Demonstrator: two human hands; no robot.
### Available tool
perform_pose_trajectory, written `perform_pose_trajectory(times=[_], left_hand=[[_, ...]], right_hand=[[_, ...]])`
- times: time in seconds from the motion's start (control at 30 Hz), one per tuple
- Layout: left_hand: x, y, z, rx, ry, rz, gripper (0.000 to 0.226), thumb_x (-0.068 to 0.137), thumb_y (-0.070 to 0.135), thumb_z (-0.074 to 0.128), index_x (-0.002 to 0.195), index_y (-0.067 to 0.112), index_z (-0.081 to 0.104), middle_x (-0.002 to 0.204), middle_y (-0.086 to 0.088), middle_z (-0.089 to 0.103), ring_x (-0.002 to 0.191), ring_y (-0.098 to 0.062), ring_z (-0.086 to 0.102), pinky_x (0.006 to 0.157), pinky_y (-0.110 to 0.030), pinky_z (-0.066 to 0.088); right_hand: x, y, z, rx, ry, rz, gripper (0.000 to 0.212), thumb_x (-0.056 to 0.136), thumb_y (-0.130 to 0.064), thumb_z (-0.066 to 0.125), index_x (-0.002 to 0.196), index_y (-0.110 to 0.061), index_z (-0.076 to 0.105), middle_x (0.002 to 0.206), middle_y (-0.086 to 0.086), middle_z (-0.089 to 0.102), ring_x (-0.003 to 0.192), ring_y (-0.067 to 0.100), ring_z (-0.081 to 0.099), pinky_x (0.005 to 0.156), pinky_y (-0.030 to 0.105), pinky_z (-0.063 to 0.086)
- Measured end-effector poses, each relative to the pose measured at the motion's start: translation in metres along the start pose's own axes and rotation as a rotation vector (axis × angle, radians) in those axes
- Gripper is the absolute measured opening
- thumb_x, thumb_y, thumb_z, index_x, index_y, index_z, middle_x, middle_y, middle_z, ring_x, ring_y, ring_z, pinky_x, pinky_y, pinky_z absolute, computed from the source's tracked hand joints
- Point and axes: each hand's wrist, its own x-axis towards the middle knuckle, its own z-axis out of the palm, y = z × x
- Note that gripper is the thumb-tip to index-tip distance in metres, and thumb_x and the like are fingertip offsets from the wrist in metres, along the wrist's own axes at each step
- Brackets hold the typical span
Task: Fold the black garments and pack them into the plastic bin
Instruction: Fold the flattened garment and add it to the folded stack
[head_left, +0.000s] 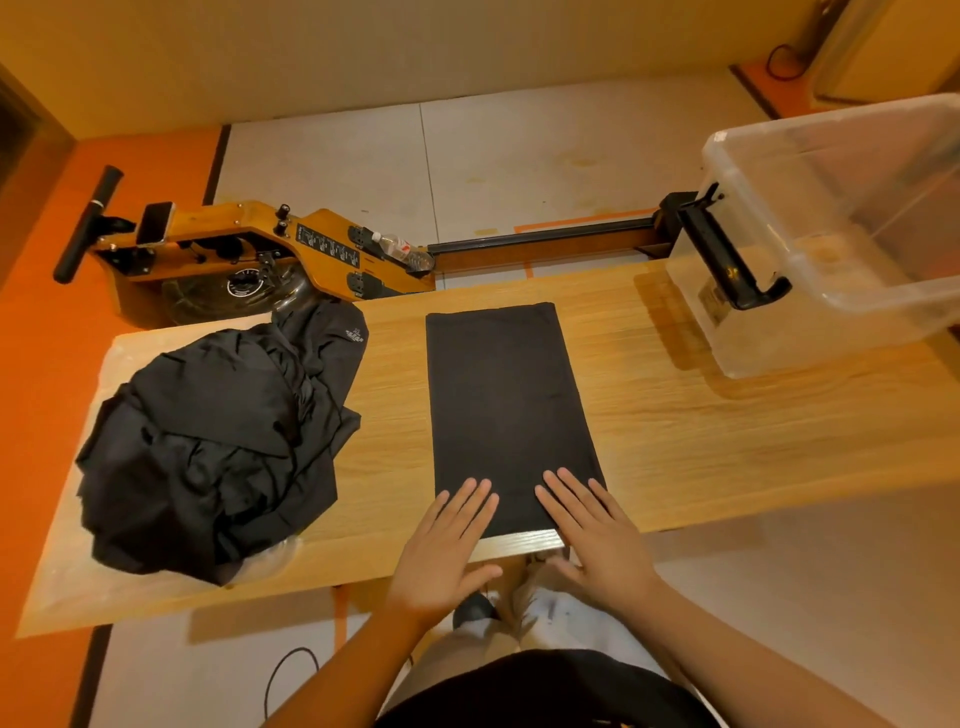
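Note:
A black garment (506, 400) lies folded into a long flat rectangle on the middle of the wooden table (691, 441). My left hand (449, 548) and my right hand (592, 525) rest flat, fingers straight, on its near end at the table's front edge. A heap of crumpled black garments (218, 447) sits on a clear plastic sheet at the table's left end. The clear plastic bin (841, 234) stands at the table's far right with nothing visible inside it; a black clamp handle (727, 254) is on its left wall.
A wooden rowing machine (249, 249) lies on the floor behind the table, its rail running right toward the bin. A black cable (283, 675) loops on the floor near my legs. The orange floor strip runs along the left.

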Motion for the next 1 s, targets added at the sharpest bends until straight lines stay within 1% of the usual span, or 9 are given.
perform_pose_trajectory(times=[0.07,0.17,0.33,0.43,0.53,0.63,0.7,0.9,1.0], left_hand=[[-0.007,0.002,0.002,-0.020,0.003,0.025,0.083,0.079,0.035,0.073,0.147,0.018,0.029,0.152,-0.004,0.039,0.143,-0.019,0.026,0.119,-0.037,0.019],[-0.018,0.004,0.001,-0.073,-0.033,0.021,0.109,0.046,0.002,0.090,0.141,0.021,0.038,0.145,-0.002,0.048,0.134,-0.018,0.045,0.107,-0.033,0.035],[-0.036,-0.001,-0.004,-0.126,-0.002,0.033,0.097,0.042,0.000,0.091,0.129,0.026,0.059,0.139,0.005,0.055,0.128,-0.011,0.050,0.105,-0.028,0.035],[-0.043,-0.003,-0.018,-0.316,0.048,0.007,0.072,0.078,-0.003,0.071,0.139,0.028,0.048,0.148,0.014,0.034,0.137,-0.001,0.031,0.114,-0.029,0.033],[-0.042,-0.002,-0.034,-0.486,0.101,-0.088,0.043,0.102,0.016,0.043,0.142,0.031,0.043,0.143,0.021,0.034,0.133,0.007,0.028,0.113,-0.017,0.025],[-0.035,-0.007,-0.052,-0.616,0.126,-0.223,0.029,0.102,0.029,0.043,0.128,0.031,0.055,0.116,0.015,0.064,0.104,0.002,0.059,0.090,-0.018,0.046],[-0.029,-0.015,-0.060,-0.720,0.139,-0.288,0.020,0.099,0.032,0.049,0.115,0.031,0.062,0.094,0.014,0.068,0.086,0.000,0.062,0.076,-0.020,0.049],[-0.004,-0.035,-0.084,-1.070,0.173,-0.439,0.011,0.095,0.025,0.058,0.089,0.026,0.067,0.083,0.006,0.072,0.085,-0.004,0.067,0.076,-0.028,0.053],[0.016,-0.046,-0.096,-1.154,0.170,-0.456,0.012,0.096,0.022,0.057,0.089,0.023,0.067,0.089,0.008,0.072,0.090,-0.001,0.066,0.073,-0.020,0.052]], right_hand=[[-0.005,-0.003,0.005,-0.011,0.037,0.013,0.088,0.065,-0.024,0.084,0.142,-0.018,0.043,0.146,0.004,0.046,0.137,0.020,0.036,0.113,0.037,0.017],[-0.011,-0.006,0.007,-0.026,0.105,-0.002,0.089,0.048,-0.001,0.086,0.130,-0.018,0.058,0.135,0.004,0.058,0.128,0.020,0.043,0.101,0.034,0.028],[-0.022,-0.009,0.003,-0.008,0.086,-0.010,0.091,0.036,0.009,0.085,0.121,-0.019,0.067,0.128,0.001,0.063,0.116,0.020,0.060,0.090,0.029,0.033],[-0.023,-0.005,-0.005,0.100,0.095,0.038,0.082,0.043,0.006,0.087,0.117,-0.022,0.067,0.125,-0.002,0.065,0.112,0.016,0.063,0.092,0.030,0.048],[-0.019,-0.004,-0.022,0.254,0.085,0.138,0.044,0.081,-0.011,0.072,0.122,-0.024,0.063,0.121,-0.004,0.066,0.108,0.017,0.064,0.088,0.034,0.054],[-0.012,-0.004,-0.039,0.314,0.190,0.219,0.021,0.094,-0.033,0.051,0.113,-0.031,0.061,0.083,-0.007,0.072,0.071,0.011,0.069,0.059,0.021,0.048],[-0.007,-0.002,-0.046,0.351,0.270,0.234,0.015,0.092,-0.035,0.056,0.105,-0.031,0.061,0.066,-0.009,0.068,0.053,0.008,0.063,0.049,0.014,0.038],[0.018,0.004,-0.060,0.584,0.269,0.404,0.011,0.091,-0.029,0.062,0.100,-0.024,0.066,0.081,-0.009,0.070,0.072,0.008,0.065,0.060,0.027,0.051],[0.042,0.016,-0.072,0.671,0.239,0.433,0.007,0.090,-0.032,0.063,0.089,-0.025,0.064,0.078,-0.012,0.068,0.075,0.005,0.063,0.064,0.030,0.050]])
